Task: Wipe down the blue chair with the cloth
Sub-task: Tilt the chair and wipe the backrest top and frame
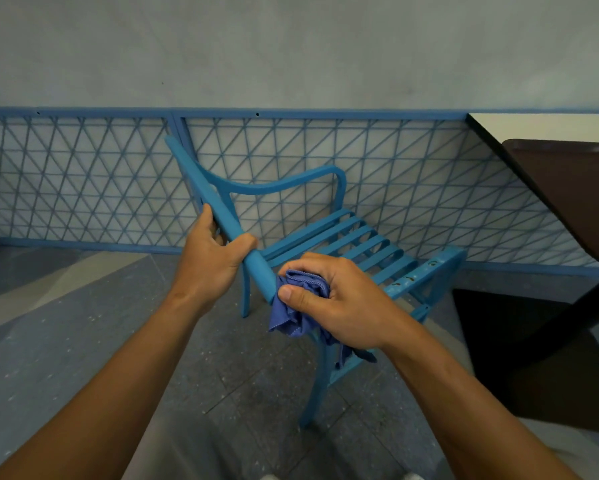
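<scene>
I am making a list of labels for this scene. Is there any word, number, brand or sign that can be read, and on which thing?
None: no readable text on the chair, cloth, fence, wall or table.
Dark marks on the seat's front rail look like chipped paint, not letters.

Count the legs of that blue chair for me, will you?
3 show on the blue chair: one below the left hand, one under the right hand, one far right. Another may be hidden.
</scene>
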A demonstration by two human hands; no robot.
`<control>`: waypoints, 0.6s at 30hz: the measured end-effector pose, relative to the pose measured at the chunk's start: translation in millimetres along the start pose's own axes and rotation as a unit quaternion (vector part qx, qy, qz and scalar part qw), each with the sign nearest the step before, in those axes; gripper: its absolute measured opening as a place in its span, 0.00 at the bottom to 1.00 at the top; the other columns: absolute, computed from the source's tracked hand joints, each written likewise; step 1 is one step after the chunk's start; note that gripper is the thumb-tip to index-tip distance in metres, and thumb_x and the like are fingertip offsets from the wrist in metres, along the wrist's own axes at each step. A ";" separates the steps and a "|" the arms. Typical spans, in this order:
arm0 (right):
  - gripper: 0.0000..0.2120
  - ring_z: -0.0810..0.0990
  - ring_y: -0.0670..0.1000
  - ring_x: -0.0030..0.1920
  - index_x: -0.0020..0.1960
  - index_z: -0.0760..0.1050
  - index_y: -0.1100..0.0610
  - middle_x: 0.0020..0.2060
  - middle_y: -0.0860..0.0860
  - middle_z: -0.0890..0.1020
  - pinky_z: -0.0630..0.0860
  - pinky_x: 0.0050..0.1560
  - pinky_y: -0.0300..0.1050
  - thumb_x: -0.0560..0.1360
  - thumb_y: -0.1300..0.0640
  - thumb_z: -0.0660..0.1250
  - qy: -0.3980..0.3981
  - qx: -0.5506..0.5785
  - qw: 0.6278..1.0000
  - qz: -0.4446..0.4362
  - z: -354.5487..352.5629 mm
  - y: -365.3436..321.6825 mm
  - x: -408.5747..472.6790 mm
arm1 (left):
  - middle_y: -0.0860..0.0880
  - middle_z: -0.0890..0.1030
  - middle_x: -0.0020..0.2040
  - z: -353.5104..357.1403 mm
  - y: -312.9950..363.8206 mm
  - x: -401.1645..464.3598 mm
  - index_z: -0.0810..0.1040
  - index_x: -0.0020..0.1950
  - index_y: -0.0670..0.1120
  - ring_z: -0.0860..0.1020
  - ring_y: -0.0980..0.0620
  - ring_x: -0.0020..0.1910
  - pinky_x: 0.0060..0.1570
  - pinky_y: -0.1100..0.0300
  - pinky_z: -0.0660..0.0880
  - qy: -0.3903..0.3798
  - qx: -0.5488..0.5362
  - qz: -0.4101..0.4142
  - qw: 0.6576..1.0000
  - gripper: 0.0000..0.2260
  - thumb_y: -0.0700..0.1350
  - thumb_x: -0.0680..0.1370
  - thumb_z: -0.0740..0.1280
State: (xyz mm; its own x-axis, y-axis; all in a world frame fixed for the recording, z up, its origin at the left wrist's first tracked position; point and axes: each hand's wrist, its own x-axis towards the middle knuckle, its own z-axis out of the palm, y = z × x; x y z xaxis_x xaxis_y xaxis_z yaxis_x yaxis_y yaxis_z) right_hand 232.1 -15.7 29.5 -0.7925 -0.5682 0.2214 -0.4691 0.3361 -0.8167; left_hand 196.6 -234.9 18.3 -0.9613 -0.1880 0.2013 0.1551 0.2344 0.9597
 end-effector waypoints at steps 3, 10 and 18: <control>0.07 0.80 0.47 0.45 0.53 0.81 0.49 0.44 0.45 0.80 0.77 0.48 0.55 0.81 0.47 0.67 0.022 -0.011 1.000 -0.003 2.5 0.0 10.5 | 0.44 0.80 0.59 -3.0 1.1 12.0 0.71 0.71 0.47 0.82 0.47 0.56 0.55 0.45 0.82 -0.006 0.002 -0.009 1.000 0.24 0.41 0.76 0.72; 0.07 0.79 0.46 0.45 0.52 0.80 0.49 0.42 0.43 0.78 0.73 0.45 0.40 0.81 0.47 0.67 0.082 -0.031 0.996 -0.032 27.7 6.2 23.2 | 0.47 0.81 0.60 -13.6 -4.1 22.0 0.71 0.71 0.48 0.81 0.49 0.58 0.56 0.50 0.82 -0.011 -0.018 -0.007 1.000 0.23 0.36 0.77 0.70; 0.10 0.76 0.46 0.45 0.54 0.79 0.52 0.44 0.47 0.77 0.74 0.48 0.50 0.82 0.46 0.65 0.163 -0.046 0.985 -0.035 66.8 -2.2 49.6 | 0.47 0.82 0.60 -40.7 -7.4 48.0 0.72 0.70 0.47 0.83 0.52 0.56 0.50 0.59 0.81 -0.047 -0.002 -0.012 0.999 0.20 0.37 0.79 0.68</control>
State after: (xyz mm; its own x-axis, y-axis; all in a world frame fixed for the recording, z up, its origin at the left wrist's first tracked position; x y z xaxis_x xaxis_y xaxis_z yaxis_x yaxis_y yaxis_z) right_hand 219.8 -94.8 6.7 -0.8332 -0.3265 0.4462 -0.5480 0.3800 -0.7452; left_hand 158.6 -284.5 28.8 -0.9820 -0.1031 0.1585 0.1319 0.2270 0.9649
